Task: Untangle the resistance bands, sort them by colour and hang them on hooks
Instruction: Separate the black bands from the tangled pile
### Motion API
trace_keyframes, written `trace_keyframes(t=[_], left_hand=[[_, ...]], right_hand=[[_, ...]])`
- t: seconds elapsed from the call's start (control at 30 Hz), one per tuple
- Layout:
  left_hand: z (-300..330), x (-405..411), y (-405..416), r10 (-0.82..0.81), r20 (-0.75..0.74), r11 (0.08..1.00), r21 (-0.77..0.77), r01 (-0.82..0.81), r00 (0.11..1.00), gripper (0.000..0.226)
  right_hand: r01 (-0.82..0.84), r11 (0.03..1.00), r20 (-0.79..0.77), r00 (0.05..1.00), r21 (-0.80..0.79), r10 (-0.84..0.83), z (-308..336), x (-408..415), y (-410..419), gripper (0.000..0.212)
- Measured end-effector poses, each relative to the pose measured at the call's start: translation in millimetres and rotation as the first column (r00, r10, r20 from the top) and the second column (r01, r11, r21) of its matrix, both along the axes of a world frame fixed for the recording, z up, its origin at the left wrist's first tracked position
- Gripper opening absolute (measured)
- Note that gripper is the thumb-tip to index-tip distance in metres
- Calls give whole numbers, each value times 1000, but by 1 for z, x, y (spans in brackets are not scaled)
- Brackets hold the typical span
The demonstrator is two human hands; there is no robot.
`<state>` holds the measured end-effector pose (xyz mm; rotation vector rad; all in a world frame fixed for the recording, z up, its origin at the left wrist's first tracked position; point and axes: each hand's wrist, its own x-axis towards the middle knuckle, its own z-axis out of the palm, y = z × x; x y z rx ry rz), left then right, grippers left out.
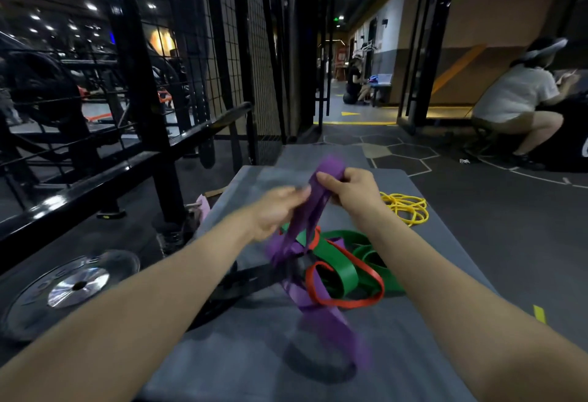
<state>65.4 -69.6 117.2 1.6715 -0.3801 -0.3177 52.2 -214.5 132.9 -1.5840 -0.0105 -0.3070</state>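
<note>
A wide purple band is lifted above the grey mat. My right hand grips its top fold. My left hand pinches the same band just to the left, fingers curled. The purple band's lower loops hang blurred down to the mat. Under them lies a tangle of green bands, a thin red band and a black band. A coil of thin yellow band lies apart at the mat's right edge.
A black weight plate lies on the floor at the left, beside a black metal rack and wire-mesh wall. A person in a white shirt squats at the far right; another person sits down the corridor.
</note>
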Motion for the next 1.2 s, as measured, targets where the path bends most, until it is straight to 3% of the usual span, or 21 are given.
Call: trace_keyframes(t=[0.1,0.17,0.3,0.43,0.53,0.63,0.73,0.83,0.97,1.13,1.2], left_hand=[[-30,-9,6,-101,10,966,240,96,995,30],[-39,-11,9,-94,-73,984,144,104,993,35],[-27,-8,10,-29,-134,991,-132,11,991,10],[12,-1,-2,102,-18,967,-233,-103,995,6],[39,0,-13,150,41,958,-251,-135,988,10],[58,-3,-23,131,38,948,-298,-114,991,16],[61,-5,-34,157,-10,956,-249,-154,988,23],[51,-3,-35,187,-19,951,-249,-186,982,20],[32,-9,-26,157,40,985,-76,-154,987,27],[-13,-17,-11,174,155,970,144,-197,972,19],[-36,-23,-1,203,191,949,202,-241,960,19]], right_hand=[[-41,992,12,999,122,40,8,-3,-8,12],[-13,986,14,1000,166,11,12,-5,-15,15],[17,937,-38,999,349,-3,3,-7,-24,21],[-138,989,-80,987,58,143,-26,-21,-2,17],[-233,972,6,973,25,233,-33,-25,16,10],[-143,989,89,985,-46,146,-21,-24,21,25],[31,971,141,990,-236,3,-8,-24,19,30],[179,860,179,978,-478,-104,-2,-26,4,29],[290,731,168,957,-618,-238,1,-32,-26,13],[187,349,92,958,-918,-273,-23,-38,-40,13],[128,272,51,961,-954,-272,-46,-43,-36,16]])
